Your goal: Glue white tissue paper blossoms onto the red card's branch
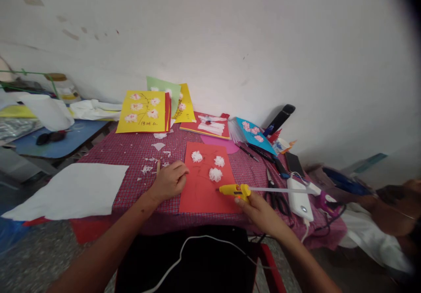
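My right hand (259, 212) grips a yellow hot glue gun (235, 191), with a long whitish glue stick (283, 190) jutting from its back. The nozzle points left, over the lower part of a red sheet of paper (197, 198). Three white crumpled-paper flowers (215, 174) sit on the sheet among faint dark branch lines. My left hand (170, 180) rests at the sheet's left edge with its fingers curled closed; what they hold, if anything, is hidden. White paper scraps (146, 169) and a small tan stick (158, 166) lie beside it.
Finished flower pictures on yellow paper (143, 126) stand against the wall; a blue one (245, 130) leans at right. Scissors (279, 203), pens and a white power bank (300, 201) lie right. White cloth-like sheet (88, 187) covers the left corner. A person (371, 236) is at far right.
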`<state>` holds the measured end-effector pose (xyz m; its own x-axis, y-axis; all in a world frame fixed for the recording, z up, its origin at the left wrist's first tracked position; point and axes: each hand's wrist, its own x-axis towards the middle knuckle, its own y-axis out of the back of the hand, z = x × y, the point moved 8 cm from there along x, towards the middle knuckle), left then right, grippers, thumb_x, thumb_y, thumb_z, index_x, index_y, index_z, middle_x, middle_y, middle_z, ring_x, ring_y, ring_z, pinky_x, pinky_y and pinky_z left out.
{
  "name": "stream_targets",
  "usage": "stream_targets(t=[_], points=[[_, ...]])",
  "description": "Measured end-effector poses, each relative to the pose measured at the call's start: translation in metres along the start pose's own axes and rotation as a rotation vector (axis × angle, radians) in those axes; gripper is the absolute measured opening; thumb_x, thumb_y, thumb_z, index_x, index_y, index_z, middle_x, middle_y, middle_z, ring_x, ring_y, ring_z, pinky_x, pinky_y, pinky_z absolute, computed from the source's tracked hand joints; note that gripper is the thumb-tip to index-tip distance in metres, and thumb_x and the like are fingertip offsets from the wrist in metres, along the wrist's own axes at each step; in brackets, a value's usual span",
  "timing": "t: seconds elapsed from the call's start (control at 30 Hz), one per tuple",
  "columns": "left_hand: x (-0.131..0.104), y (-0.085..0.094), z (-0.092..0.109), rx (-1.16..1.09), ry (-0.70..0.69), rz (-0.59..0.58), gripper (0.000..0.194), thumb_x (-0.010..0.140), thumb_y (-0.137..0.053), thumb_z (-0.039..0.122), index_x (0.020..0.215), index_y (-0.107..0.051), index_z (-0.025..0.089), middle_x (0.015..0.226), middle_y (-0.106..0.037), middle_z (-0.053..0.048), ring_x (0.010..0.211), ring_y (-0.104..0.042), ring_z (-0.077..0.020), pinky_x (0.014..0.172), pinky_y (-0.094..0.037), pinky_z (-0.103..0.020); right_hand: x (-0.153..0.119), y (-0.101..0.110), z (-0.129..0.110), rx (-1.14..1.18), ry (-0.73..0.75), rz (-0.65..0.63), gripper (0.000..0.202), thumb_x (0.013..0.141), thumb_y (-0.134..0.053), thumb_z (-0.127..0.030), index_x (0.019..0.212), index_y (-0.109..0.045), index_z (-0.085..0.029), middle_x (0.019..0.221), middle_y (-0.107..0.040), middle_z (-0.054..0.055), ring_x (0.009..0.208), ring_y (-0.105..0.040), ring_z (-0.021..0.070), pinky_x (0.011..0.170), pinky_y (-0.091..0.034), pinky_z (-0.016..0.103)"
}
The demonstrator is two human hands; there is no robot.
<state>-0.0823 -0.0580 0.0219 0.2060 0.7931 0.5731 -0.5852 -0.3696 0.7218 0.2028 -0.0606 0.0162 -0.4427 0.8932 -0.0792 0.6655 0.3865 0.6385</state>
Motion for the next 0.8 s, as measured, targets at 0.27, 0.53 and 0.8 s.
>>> stream_targets(t=[0.27,0.53,0.8], points=[[0.0,0.0,0.001,0.005,-0.007,0.0,0.022,0.087,-0.049,0.006,0.092,-0.065,0.021,0.097,-0.07,-0.005,0.087,-0.065,-0.0192,0.082,-0.052,-0.031,-0.003,0.01,-0.006,-0.054,0.008,0.035,0.034,0.099,-0.05,-0.046,0.102,-0.069,-0.018,0.083,-0.065,0.004,0.072,-0.058,0.021,0.066,-0.048,0.03],[0.001,0.001,0.003,-0.002,-0.026,0.006,0.023,0.086,-0.05,0.004,0.092,-0.065,0.02,0.096,-0.069,-0.005,0.087,-0.065,-0.0192,0.08,-0.05,-0.031,-0.009,0.014,0.001,-0.114,-0.026,-0.002,0.043,0.1,-0.048,-0.05,0.113,-0.072,-0.016,0.083,-0.07,0.006,0.071,-0.061,0.0226,0.067,-0.052,0.034],[0.001,0.001,0.003,-0.009,-0.033,0.004,0.022,0.086,-0.049,0.005,0.091,-0.065,0.02,0.095,-0.069,-0.005,0.086,-0.065,-0.0184,0.08,-0.049,-0.03,-0.015,0.012,-0.01,-0.036,0.069,-0.054,0.047,0.101,-0.05,-0.047,0.135,-0.067,-0.02,0.128,-0.072,0.011,0.111,-0.067,0.0318,0.102,-0.05,0.046]])
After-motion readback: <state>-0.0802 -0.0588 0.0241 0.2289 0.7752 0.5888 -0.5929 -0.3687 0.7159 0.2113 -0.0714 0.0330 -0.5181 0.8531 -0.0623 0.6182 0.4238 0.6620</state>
